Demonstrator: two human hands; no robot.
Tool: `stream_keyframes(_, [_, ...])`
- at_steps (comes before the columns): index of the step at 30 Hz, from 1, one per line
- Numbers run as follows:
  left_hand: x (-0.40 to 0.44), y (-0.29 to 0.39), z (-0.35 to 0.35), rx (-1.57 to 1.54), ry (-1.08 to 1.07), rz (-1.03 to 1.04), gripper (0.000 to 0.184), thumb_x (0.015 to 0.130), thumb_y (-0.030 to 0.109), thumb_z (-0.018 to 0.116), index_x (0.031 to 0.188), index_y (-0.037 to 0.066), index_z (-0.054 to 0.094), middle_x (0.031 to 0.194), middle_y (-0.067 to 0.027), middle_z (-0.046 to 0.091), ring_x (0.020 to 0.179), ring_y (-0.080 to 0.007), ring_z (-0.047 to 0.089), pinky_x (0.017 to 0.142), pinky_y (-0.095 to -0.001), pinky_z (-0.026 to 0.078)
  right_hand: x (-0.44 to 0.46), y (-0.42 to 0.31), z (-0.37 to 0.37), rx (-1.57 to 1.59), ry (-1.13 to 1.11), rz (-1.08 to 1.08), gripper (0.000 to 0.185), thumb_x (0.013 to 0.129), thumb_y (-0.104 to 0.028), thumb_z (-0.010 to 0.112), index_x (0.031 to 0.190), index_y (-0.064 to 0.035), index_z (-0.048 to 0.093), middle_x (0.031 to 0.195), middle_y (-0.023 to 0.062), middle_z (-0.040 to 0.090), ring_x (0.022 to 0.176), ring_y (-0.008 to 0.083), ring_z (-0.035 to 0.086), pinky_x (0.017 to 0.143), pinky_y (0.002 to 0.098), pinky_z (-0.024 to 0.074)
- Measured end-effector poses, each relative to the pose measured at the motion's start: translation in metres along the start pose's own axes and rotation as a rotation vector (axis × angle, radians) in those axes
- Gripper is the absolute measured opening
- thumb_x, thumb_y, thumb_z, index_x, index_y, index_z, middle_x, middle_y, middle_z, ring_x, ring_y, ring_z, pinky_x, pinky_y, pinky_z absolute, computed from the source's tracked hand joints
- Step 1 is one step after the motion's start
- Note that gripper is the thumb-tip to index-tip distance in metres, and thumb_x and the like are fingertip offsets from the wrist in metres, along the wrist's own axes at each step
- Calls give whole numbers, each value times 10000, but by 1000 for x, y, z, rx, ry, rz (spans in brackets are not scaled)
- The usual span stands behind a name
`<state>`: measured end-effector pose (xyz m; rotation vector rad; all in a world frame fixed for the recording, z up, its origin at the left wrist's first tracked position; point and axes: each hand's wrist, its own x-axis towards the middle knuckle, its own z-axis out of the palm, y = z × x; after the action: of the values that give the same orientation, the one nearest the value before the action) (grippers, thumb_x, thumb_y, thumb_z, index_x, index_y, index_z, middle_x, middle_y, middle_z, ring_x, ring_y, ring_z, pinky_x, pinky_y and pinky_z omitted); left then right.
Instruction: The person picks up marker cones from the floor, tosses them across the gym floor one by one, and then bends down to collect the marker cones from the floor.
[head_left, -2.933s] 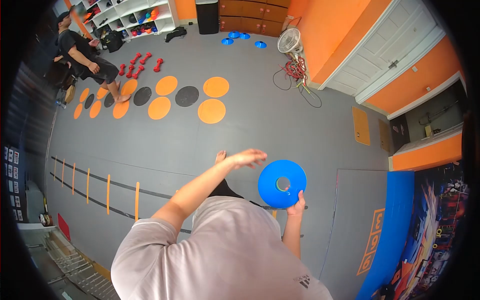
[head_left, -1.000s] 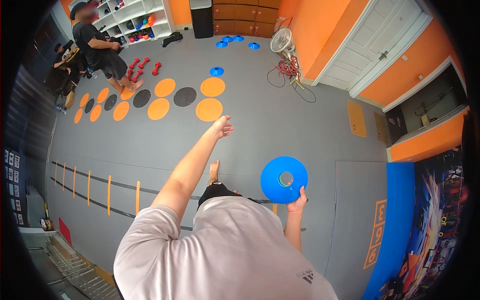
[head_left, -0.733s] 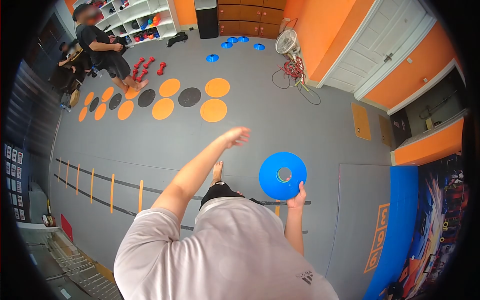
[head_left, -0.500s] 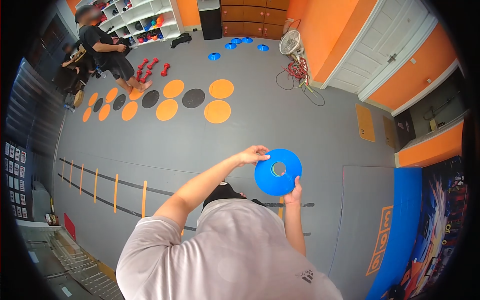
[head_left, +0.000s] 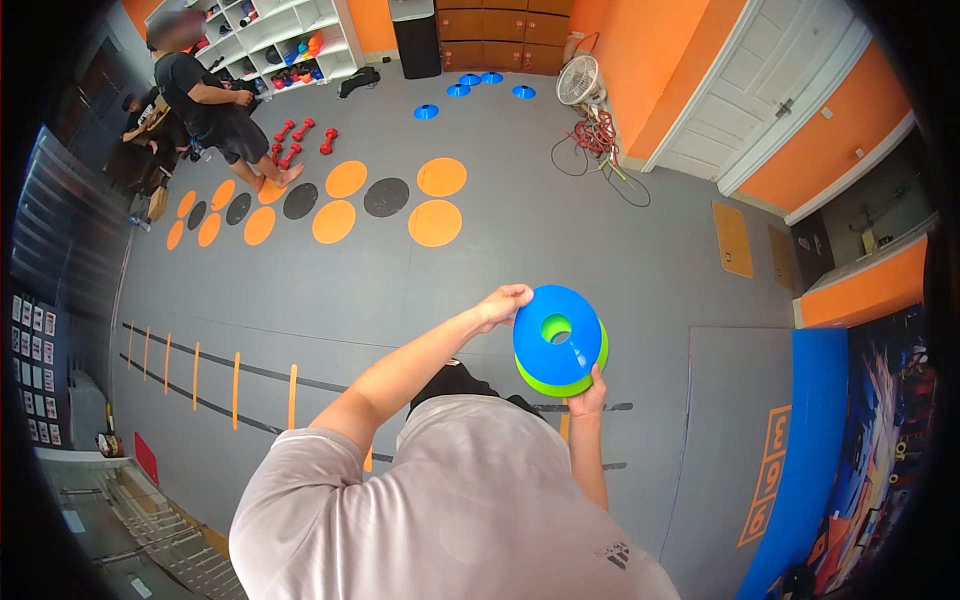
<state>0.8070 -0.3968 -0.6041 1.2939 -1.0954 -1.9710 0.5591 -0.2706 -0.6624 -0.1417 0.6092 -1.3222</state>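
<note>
In front of my chest I hold a blue disc cone with a round hole in its middle. Beneath it sits a green disc cone, whose rim shows along the lower and right side and through the hole. My left hand pinches the blue cone at its upper left edge. At the lower right, my right hand grips the green cone from the side and below; its fingers are partly hidden. Whether more cones are stacked underneath, I cannot tell.
Several blue disc cones lie on the far floor by the brown cabinet. A fan with tangled cords stands right of them. Another person stands near red dumbbells. Ladder markings run across the floor.
The blue cone has shifted up and left against the green one, so the green rim now shows below and right. My left hand has moved slightly left; the view has shifted a little.
</note>
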Motion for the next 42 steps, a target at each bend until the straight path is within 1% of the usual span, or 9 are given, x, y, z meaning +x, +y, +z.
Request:
stream_keyframes(4, [6, 30, 13, -71, 10, 28, 313, 1011, 322, 417, 1063, 68, 593, 1042, -55, 615, 959, -166, 563, 882, -389, 465, -18, -10, -19, 40, 26, -82, 469, 923, -269, 571, 1318, -42, 458, 1291, 127, 539, 1174, 299, 519, 1014, 463, 410])
stream_keyframes(11, [28, 88, -36, 388, -709, -207, 237, 954, 327, 544, 925, 104, 622, 878, -4, 623, 824, -100, 580, 771, -321, 516, -63, -25, -40, 66, 60, -234, 362, 934, -238, 555, 1229, -29, 532, 1148, 118, 602, 1067, 249, 572, 951, 416, 462])
stream_keyframes(13, [48, 88, -77, 299, -474, -91, 236, 938, 334, 560, 963, 105, 609, 962, -18, 617, 862, -123, 581, 779, -335, 515, -75, -24, -45, 71, 111, -281, 358, 936, -236, 551, 1226, -27, 533, 1145, 121, 601, 1063, 251, 572, 947, 415, 464])
stream_keyframes(15, [70, 75, -116, -174, 72, -71, 337, 957, 329, 499, 1164, 73, 571, 1092, -75, 616, 961, -193, 608, 899, -387, 486, -80, -23, -42, 75, 157, -320, 357, 940, -236, 545, 1229, -26, 529, 1145, 124, 598, 1058, 257, 571, 943, 417, 466])
stream_keyframes(17, [102, 27, -179, -230, 591, -38, 465, 966, 427, 429, 1297, 102, 465, 1187, -111, 570, 1002, -251, 601, 921, -440, 462, -83, -18, -40, 103, 177, -339, 364, 936, -239, 550, 1232, -29, 527, 1111, 127, 614, 1040, 275, 583, 950, 440, 461])
stream_keyframes(19, [93, 9, -199, -136, 715, -283, 572, 948, 526, 377, 1391, 168, 331, 1313, -141, 461, 1175, -311, 507, 984, -500, 395, -87, -19, -40, 109, 204, -356, 369, 932, -240, 553, 1235, -30, 526, 1092, 134, 621, 1035, 291, 586, 958, 460, 453])
stream_keyframes(25, [30, -6, -232, -308, 720, -304, 738, 917, 599, 391, 1486, 215, 119, 1478, -181, 193, 1245, -405, 406, 954, -550, 402, -93, -16, -36, 109, 166, -304, 381, 930, -239, 557, 1238, -18, 519, 1111, 149, 611, 1046, 307, 579, 966, 469, 444])
stream_keyframes(39, [-31, -18, -255, -321, 785, -303, 770, 912, 522, 443, 1493, 153, 98, 1445, -207, 274, 1249, -360, 406, 969, -512, 397, -52, -16, -20, 52, 78, -162, 395, 914, -239, 584, 1236, -17, 526, 1136, 143, 603, 1037, 288, 587, 930, 427, 476])
stream_keyframes(42, [-24, -27, -223, -147, 653, -288, 678, 897, 513, 464, 1436, 149, 274, 1345, -165, 422, 1178, -310, 473, 934, -487, 418, -39, -12, -7, 23, 47, -106, 407, 905, -245, 597, 1232, -13, 526, 1134, 143, 602, 1034, 295, 587, 928, 431, 475])
